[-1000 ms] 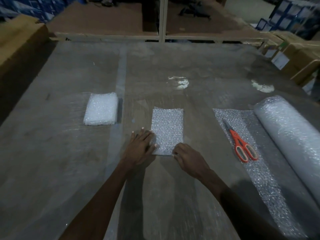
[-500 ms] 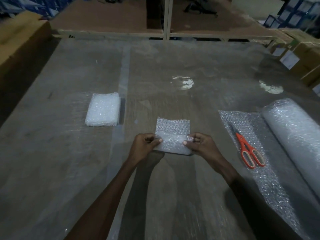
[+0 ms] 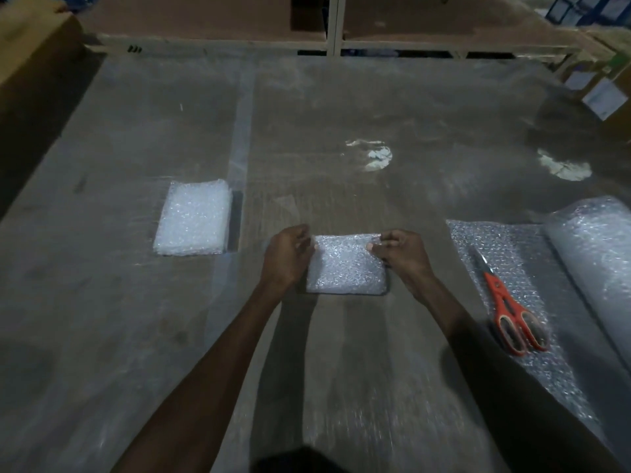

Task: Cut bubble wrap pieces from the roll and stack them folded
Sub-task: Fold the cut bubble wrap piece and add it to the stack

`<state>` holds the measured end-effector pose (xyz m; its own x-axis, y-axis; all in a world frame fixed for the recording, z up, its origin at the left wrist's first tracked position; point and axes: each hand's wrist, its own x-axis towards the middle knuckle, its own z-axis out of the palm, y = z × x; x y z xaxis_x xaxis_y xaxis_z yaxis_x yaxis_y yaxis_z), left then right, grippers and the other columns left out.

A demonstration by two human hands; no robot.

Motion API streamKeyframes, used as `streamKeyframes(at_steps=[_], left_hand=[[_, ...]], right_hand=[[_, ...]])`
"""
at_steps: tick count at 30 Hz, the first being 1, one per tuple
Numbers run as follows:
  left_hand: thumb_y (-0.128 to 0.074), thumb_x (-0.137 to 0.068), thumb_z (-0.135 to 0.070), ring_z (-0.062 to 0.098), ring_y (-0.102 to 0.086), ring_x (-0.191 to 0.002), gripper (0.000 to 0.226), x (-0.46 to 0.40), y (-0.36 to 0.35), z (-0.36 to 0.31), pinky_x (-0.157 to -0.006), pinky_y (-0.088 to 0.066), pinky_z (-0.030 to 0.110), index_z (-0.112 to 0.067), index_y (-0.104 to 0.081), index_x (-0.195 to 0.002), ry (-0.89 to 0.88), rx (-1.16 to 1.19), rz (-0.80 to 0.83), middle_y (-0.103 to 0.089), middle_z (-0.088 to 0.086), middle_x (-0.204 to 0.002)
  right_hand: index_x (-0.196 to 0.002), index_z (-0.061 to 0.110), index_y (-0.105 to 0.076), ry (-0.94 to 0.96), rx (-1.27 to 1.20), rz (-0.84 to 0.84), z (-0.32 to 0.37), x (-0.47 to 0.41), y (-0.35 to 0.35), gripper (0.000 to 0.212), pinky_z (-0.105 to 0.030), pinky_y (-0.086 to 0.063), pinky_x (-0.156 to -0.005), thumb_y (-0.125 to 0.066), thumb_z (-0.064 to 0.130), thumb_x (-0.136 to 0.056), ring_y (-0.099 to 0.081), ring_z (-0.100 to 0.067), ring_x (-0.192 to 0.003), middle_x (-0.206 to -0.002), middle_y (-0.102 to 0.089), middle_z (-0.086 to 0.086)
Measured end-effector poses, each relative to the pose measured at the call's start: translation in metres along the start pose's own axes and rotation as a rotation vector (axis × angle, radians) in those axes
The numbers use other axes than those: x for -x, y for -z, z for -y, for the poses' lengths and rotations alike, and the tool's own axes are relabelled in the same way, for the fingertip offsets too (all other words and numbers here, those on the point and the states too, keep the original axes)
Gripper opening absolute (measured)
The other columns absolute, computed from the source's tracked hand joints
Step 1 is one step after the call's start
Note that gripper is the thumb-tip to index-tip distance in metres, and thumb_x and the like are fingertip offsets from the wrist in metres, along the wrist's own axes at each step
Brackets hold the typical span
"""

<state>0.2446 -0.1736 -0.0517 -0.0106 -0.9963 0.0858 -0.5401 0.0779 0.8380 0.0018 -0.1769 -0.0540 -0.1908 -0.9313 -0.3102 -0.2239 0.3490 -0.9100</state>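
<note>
Folded over now, the bubble wrap piece (image 3: 346, 268) has gone from a long flat strip a second ago to a short doubled pad, and both hands have travelled from its near end up to its far edge. Left hand (image 3: 285, 259) has fingers curled round the far-left corner, thumb on top, pinching the layers together. Right hand (image 3: 403, 254) does the same at the far-right corner, thumb and fingertips nipped on the edge. The piece lies on the table (image 3: 341, 370), around the middle, with a dark shadow line along its near and right sides; whether the far edge is lifted or pressed flat, I cannot tell.

Over toward the left edge of the table, the stack of folded pieces (image 3: 193, 218) sits neat and well apart from the hands. Toward the right edge, the bubble wrap roll (image 3: 594, 264) lies with its loose sheet (image 3: 512, 254) spread flat on the surface, reaching toward the near right corner. Orange-handled scissors (image 3: 508, 312) rest on that sheet, blades closed and pointing away from the person, handles nearer. Two pale glare patches shine on the table beyond the hands. Cardboard boxes (image 3: 30, 46) stand past the far left corner.
</note>
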Motion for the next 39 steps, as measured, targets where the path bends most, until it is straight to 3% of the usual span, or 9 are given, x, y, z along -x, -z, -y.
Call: streamKeyframes(at_steps=[2, 6, 13, 18, 21, 30, 33, 35, 39], left_hand=[[-0.072, -0.09, -0.014, 0.025, -0.065, -0.11, 0.032, -0.006, -0.003, 0.002, -0.089, -0.044, 0.024, -0.005, -0.069, -0.12, -0.13, -0.17, 0.065, -0.069, 0.011, -0.121], [-0.068, -0.092, -0.02, 0.026, -0.062, -0.117, 0.029, -0.012, -0.011, 0.004, -0.095, -0.045, 0.03, -0.01, -0.071, -0.119, -0.28, -0.304, 0.21, -0.065, 0.005, -0.131], [-0.068, -0.092, -0.025, 0.028, -0.066, -0.105, 0.02, -0.013, -0.014, 0.008, -0.083, -0.04, 0.026, -0.014, -0.076, -0.108, -0.452, -0.432, 0.224, -0.069, 0.006, -0.122], [-0.063, -0.089, -0.043, 0.025, -0.062, -0.098, 0.032, 0.005, -0.011, 0.016, -0.078, -0.044, 0.03, -0.019, -0.075, -0.107, -0.419, -0.471, 0.165, -0.068, 0.002, -0.109], [-0.053, -0.09, -0.052, 0.025, -0.058, -0.093, 0.042, 0.024, -0.012, 0.015, -0.073, -0.044, 0.033, -0.021, -0.074, -0.107, -0.407, -0.535, 0.11, -0.067, 0.002, -0.1], [-0.044, -0.094, -0.052, 0.022, -0.052, -0.095, 0.043, 0.064, -0.028, 0.006, -0.072, -0.047, 0.036, -0.023, -0.072, -0.106, -0.376, -0.606, 0.048, -0.067, -0.001, -0.1], [-0.043, -0.096, -0.052, 0.02, -0.05, -0.096, 0.043, 0.066, -0.028, 0.007, -0.073, -0.047, 0.035, -0.023, -0.072, -0.107, -0.384, -0.6, 0.035, -0.067, -0.002, -0.101], [-0.044, -0.096, -0.052, 0.018, -0.049, -0.097, 0.04, 0.069, -0.025, 0.002, -0.073, -0.042, 0.032, -0.025, -0.073, -0.103, -0.348, -0.562, 0.025, -0.066, -0.004, -0.1], [-0.048, -0.098, -0.051, 0.015, -0.05, -0.087, 0.04, 0.065, -0.017, -0.003, -0.071, -0.045, 0.034, -0.025, -0.064, -0.071, -0.257, -0.455, 0.018, -0.062, -0.012, -0.075]], right_hand=[[-0.08, 0.018, -0.07, -0.008, 0.029, -0.01, -0.005, -0.009, 0.0, 0.025, -0.04, -0.054, -0.073, -0.092, 0.022, -0.07, -0.065, -0.014, -0.069, -0.075, -0.074, 0.004], [-0.079, 0.029, -0.073, -0.01, 0.085, -0.001, -0.014, -0.019, 0.001, 0.042, -0.049, -0.058, -0.08, -0.089, 0.052, -0.048, -0.071, -0.017, -0.072, -0.078, -0.077, 0.004], [-0.088, 0.041, -0.074, 0.021, 0.106, -0.034, -0.011, -0.015, 0.007, 0.042, -0.054, -0.059, -0.087, -0.087, 0.058, -0.051, -0.075, -0.016, -0.08, -0.082, -0.078, 0.009], [-0.081, 0.042, -0.069, 0.061, 0.192, -0.27, 0.001, 0.023, 0.015, 0.025, -0.035, -0.058, -0.086, -0.078, 0.062, -0.068, -0.07, 0.002, -0.082, -0.08, -0.071, 0.031], [-0.081, 0.042, -0.066, 0.109, 0.241, -0.349, -0.007, 0.047, 0.015, 0.018, -0.033, -0.056, -0.086, -0.077, 0.055, -0.077, -0.069, 0.002, -0.082, -0.079, -0.069, 0.03], [-0.08, 0.03, -0.07, 0.005, 0.229, -0.192, -0.007, 0.052, -0.001, 0.05, -0.039, -0.06, -0.077, -0.072, 0.077, -0.064, -0.073, -0.014, -0.073, -0.077, -0.074, 0.015], [-0.08, 0.027, -0.071, -0.055, 0.208, -0.121, -0.003, 0.04, -0.004, 0.046, -0.038, -0.061, -0.071, -0.079, 0.067, -0.059, -0.074, -0.017, -0.073, -0.081, -0.076, 0.009], [-0.084, 0.022, -0.073, -0.099, 0.14, -0.064, 0.0, 0.032, -0.006, 0.037, -0.039, -0.063, -0.067, -0.088, 0.048, -0.063, -0.075, -0.02, -0.073, -0.085, -0.078, 0.001], [-0.094, 0.007, -0.073, -0.156, -0.081, 0.053, 0.008, 0.032, -0.009, 0.016, -0.032, -0.057, -0.057, -0.082, 0.007, -0.08, -0.072, -0.023, -0.07, -0.093, -0.077, -0.015]])
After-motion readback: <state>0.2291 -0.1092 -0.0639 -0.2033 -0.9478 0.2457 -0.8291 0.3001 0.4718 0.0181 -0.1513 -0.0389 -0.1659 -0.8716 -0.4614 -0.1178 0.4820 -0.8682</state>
